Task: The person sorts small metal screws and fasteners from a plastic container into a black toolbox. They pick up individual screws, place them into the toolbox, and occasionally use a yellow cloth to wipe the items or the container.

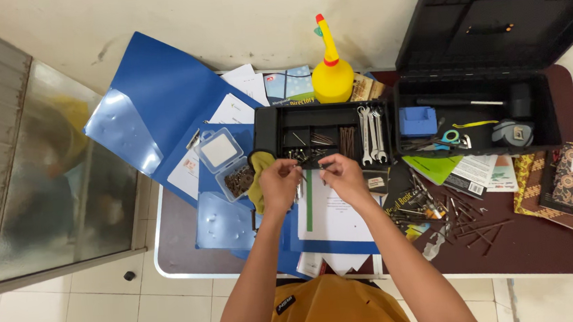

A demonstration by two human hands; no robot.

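over the black plastic tray (278, 131), left hand (280, 183) and right hand (343, 177) pinch small metal pieces.

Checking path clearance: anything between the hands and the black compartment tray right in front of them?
Nothing visible. The left hand and right hand hover at the near edge of the black compartment tray, its compartments uncovered. The yellow cloth lies beside the left hand.

One yellow bottle (331, 69), one black toolbox (488, 66), three wrenches (371, 133)
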